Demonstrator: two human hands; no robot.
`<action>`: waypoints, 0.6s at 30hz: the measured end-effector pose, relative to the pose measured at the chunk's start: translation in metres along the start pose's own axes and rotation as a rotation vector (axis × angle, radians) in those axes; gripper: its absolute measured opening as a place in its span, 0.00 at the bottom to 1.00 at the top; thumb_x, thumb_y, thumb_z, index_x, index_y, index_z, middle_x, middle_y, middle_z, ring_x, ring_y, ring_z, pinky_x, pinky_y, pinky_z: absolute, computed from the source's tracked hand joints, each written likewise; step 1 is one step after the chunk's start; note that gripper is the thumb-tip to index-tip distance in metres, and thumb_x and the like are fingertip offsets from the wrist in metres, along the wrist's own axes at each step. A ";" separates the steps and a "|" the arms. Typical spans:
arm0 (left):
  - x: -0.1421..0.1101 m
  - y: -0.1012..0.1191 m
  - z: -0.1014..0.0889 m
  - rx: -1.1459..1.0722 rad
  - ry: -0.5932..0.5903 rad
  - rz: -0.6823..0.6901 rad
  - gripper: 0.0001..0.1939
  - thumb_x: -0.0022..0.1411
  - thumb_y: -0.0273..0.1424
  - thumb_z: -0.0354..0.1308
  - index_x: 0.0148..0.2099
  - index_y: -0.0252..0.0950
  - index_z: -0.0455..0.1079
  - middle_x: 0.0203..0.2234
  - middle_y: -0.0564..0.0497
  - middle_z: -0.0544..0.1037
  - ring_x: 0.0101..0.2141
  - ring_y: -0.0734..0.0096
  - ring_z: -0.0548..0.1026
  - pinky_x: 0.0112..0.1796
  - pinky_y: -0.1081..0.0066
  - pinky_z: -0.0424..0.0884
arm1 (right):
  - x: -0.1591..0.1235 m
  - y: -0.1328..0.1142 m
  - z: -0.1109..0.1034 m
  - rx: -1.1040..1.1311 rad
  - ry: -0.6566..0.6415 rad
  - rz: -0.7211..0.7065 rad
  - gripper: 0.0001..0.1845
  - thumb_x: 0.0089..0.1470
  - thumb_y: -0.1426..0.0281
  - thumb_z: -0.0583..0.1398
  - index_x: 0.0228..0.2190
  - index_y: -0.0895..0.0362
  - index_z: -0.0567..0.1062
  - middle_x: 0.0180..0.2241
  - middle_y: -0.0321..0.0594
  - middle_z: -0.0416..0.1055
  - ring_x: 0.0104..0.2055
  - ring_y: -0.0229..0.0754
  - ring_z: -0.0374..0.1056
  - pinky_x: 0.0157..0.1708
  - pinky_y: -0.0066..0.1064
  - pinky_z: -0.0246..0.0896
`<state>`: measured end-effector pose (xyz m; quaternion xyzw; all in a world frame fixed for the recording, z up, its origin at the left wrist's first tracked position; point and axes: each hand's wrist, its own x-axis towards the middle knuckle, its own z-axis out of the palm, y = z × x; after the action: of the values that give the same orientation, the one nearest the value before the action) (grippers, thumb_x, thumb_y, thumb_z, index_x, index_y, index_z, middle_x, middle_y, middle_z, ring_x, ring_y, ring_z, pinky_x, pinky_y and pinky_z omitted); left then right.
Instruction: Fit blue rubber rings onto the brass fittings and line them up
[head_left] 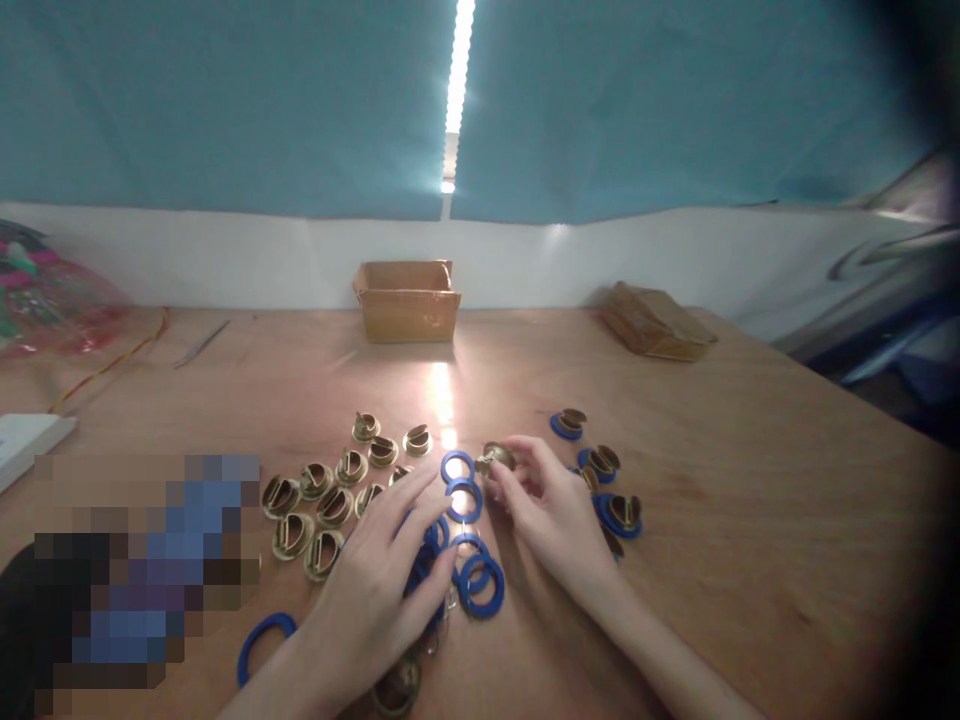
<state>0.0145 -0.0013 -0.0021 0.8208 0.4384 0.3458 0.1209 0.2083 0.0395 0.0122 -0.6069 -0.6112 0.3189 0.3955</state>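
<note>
My right hand [551,510] pinches a round brass-coloured metal fitting [496,459] between thumb and fingertips, right of the blue rings. With fingers stretched and apart, my left hand [375,570] lies over a cluster of blue rings [481,586]; its palm hides some of them, and I cannot tell whether it touches any. Left of that hand stand several brass fittings [334,507], each with an upright plate across its opening. Beyond my right hand are several fittings seated in blue rings [619,514]. Another fitting [397,685] is partly hidden beneath my left wrist.
An open cardboard box [410,315] stands at the back, with a folded brown packet [656,322] to its right. At the left are a pink plastic bag [60,300], a thin pointed tool [202,344], a white object [34,445] and a lone blue ring [244,650]. A pixelated patch covers the lower left.
</note>
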 end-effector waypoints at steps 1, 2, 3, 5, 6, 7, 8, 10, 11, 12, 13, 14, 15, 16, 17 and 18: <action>0.000 0.000 0.000 0.000 -0.024 0.011 0.18 0.65 0.24 0.56 0.57 0.37 0.65 0.58 0.41 0.69 0.60 0.54 0.65 0.58 0.51 0.68 | 0.002 0.001 -0.003 -0.089 0.035 -0.011 0.09 0.58 0.66 0.58 0.39 0.57 0.71 0.28 0.39 0.74 0.26 0.42 0.71 0.27 0.31 0.64; 0.000 0.000 0.001 -0.003 -0.036 0.027 0.16 0.65 0.25 0.56 0.55 0.37 0.67 0.56 0.42 0.70 0.58 0.54 0.67 0.57 0.51 0.68 | 0.004 0.001 -0.005 -0.164 0.053 -0.023 0.09 0.58 0.67 0.57 0.39 0.57 0.71 0.27 0.39 0.75 0.25 0.43 0.71 0.27 0.31 0.63; -0.001 0.000 0.002 -0.009 -0.038 0.040 0.14 0.66 0.25 0.56 0.53 0.38 0.67 0.55 0.43 0.72 0.57 0.55 0.68 0.57 0.50 0.68 | 0.004 0.002 -0.007 -0.226 0.055 -0.034 0.08 0.58 0.67 0.56 0.38 0.57 0.72 0.26 0.39 0.75 0.25 0.43 0.71 0.27 0.32 0.62; -0.001 0.001 0.003 -0.020 -0.035 0.054 0.12 0.66 0.25 0.55 0.51 0.38 0.68 0.52 0.44 0.74 0.55 0.56 0.70 0.56 0.50 0.68 | 0.004 0.002 -0.007 -0.317 0.027 -0.036 0.08 0.59 0.69 0.54 0.37 0.57 0.72 0.24 0.38 0.75 0.25 0.44 0.71 0.28 0.32 0.61; -0.001 0.001 0.003 -0.024 -0.039 0.054 0.11 0.66 0.24 0.55 0.50 0.37 0.69 0.50 0.44 0.75 0.53 0.56 0.71 0.56 0.50 0.68 | 0.003 0.002 -0.006 -0.348 0.009 -0.032 0.08 0.59 0.69 0.54 0.37 0.57 0.72 0.24 0.38 0.75 0.25 0.44 0.72 0.28 0.32 0.60; -0.001 0.001 0.003 -0.028 -0.044 0.051 0.10 0.66 0.24 0.54 0.49 0.37 0.69 0.49 0.45 0.76 0.52 0.57 0.72 0.55 0.50 0.69 | 0.003 0.003 -0.005 -0.373 -0.008 -0.030 0.09 0.59 0.70 0.53 0.37 0.58 0.72 0.24 0.39 0.75 0.26 0.45 0.72 0.28 0.32 0.60; -0.001 0.001 0.003 -0.031 -0.052 0.045 0.10 0.66 0.23 0.54 0.48 0.37 0.69 0.47 0.45 0.77 0.50 0.58 0.73 0.55 0.50 0.69 | 0.002 0.003 -0.004 -0.395 -0.021 -0.030 0.09 0.60 0.70 0.52 0.37 0.58 0.71 0.25 0.39 0.75 0.27 0.46 0.73 0.29 0.32 0.60; 0.000 0.000 0.003 -0.033 -0.074 0.037 0.09 0.66 0.22 0.53 0.47 0.36 0.70 0.44 0.46 0.78 0.48 0.59 0.74 0.54 0.51 0.69 | 0.001 0.005 -0.002 -0.441 -0.037 -0.040 0.09 0.61 0.71 0.51 0.36 0.58 0.71 0.27 0.41 0.76 0.31 0.47 0.74 0.30 0.32 0.60; 0.000 -0.001 0.003 -0.033 -0.084 0.036 0.09 0.66 0.21 0.53 0.46 0.36 0.70 0.43 0.46 0.78 0.47 0.60 0.74 0.54 0.51 0.69 | 0.001 0.006 -0.002 -0.475 -0.041 -0.046 0.10 0.62 0.71 0.50 0.35 0.58 0.71 0.28 0.42 0.76 0.32 0.48 0.74 0.31 0.32 0.60; 0.001 -0.001 0.002 -0.031 -0.094 0.036 0.09 0.66 0.21 0.53 0.45 0.36 0.70 0.42 0.46 0.78 0.46 0.60 0.75 0.54 0.51 0.69 | 0.001 0.007 -0.002 -0.520 -0.046 -0.053 0.10 0.62 0.72 0.50 0.34 0.57 0.71 0.29 0.43 0.76 0.33 0.48 0.74 0.31 0.33 0.59; 0.001 -0.001 0.002 -0.030 -0.104 0.035 0.09 0.66 0.21 0.52 0.45 0.36 0.70 0.42 0.46 0.78 0.46 0.60 0.75 0.54 0.51 0.69 | 0.001 0.008 -0.002 -0.570 -0.048 -0.065 0.11 0.62 0.72 0.50 0.32 0.57 0.70 0.29 0.44 0.75 0.34 0.48 0.74 0.31 0.33 0.59; 0.001 -0.001 0.002 -0.029 -0.111 0.036 0.09 0.67 0.21 0.52 0.45 0.36 0.70 0.41 0.46 0.78 0.45 0.60 0.75 0.54 0.51 0.69 | 0.002 0.009 -0.003 -0.617 -0.048 -0.083 0.12 0.63 0.73 0.49 0.30 0.57 0.70 0.30 0.45 0.74 0.34 0.48 0.73 0.32 0.33 0.59; 0.001 -0.002 0.002 -0.027 -0.115 0.036 0.09 0.67 0.21 0.52 0.45 0.36 0.69 0.41 0.47 0.79 0.45 0.61 0.76 0.53 0.51 0.69 | 0.002 0.010 -0.003 -0.653 -0.046 -0.105 0.13 0.63 0.74 0.49 0.29 0.57 0.70 0.31 0.46 0.73 0.34 0.48 0.72 0.32 0.33 0.59; 0.001 -0.001 0.002 -0.026 -0.117 0.037 0.09 0.67 0.21 0.51 0.45 0.36 0.69 0.41 0.47 0.79 0.44 0.61 0.76 0.53 0.51 0.69 | 0.002 0.011 -0.003 -0.675 -0.046 -0.125 0.14 0.63 0.74 0.49 0.28 0.57 0.70 0.32 0.46 0.72 0.34 0.47 0.72 0.32 0.33 0.59; 0.001 -0.001 0.002 -0.024 -0.117 0.038 0.09 0.67 0.21 0.51 0.44 0.37 0.69 0.41 0.47 0.79 0.44 0.61 0.76 0.53 0.51 0.69 | 0.002 0.011 -0.003 -0.684 -0.050 -0.144 0.15 0.62 0.75 0.48 0.27 0.57 0.70 0.32 0.46 0.71 0.34 0.46 0.71 0.32 0.32 0.60; 0.001 -0.001 0.002 -0.022 -0.115 0.040 0.09 0.67 0.21 0.51 0.44 0.36 0.70 0.40 0.47 0.78 0.44 0.61 0.76 0.52 0.51 0.69 | 0.002 0.011 -0.002 -0.676 -0.060 -0.158 0.15 0.62 0.76 0.48 0.27 0.57 0.70 0.32 0.46 0.71 0.34 0.46 0.71 0.33 0.32 0.60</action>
<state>0.0157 0.0008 -0.0036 0.8466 0.4103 0.3050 0.1479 0.2152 0.0420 0.0040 -0.6447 -0.7388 0.0845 0.1772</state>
